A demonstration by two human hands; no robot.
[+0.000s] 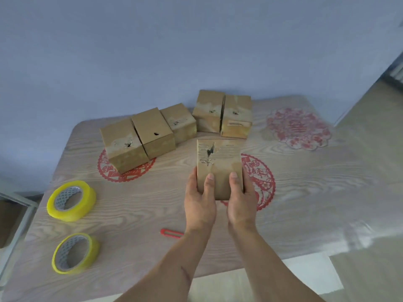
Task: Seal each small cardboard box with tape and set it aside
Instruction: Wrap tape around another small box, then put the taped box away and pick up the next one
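Note:
I hold one small cardboard box (220,162) above the middle of the table, its torn, taped face turned up toward me. My left hand (199,199) grips its near left side, thumb laid on the top face. My right hand (241,199) grips the near right side the same way. Several other small cardboard boxes stand in a row at the back: one at the far left (122,144), one beside it (152,131), a third (178,123), and a taller pair (222,113) at the right end.
Two rolls of yellow tape lie at the left, one farther (70,200) and one nearer (75,252). A red box cutter (171,233) lies by my left wrist. Red paper-cut decorations (298,127) mark the wood-grain table (327,192). A wall stands behind.

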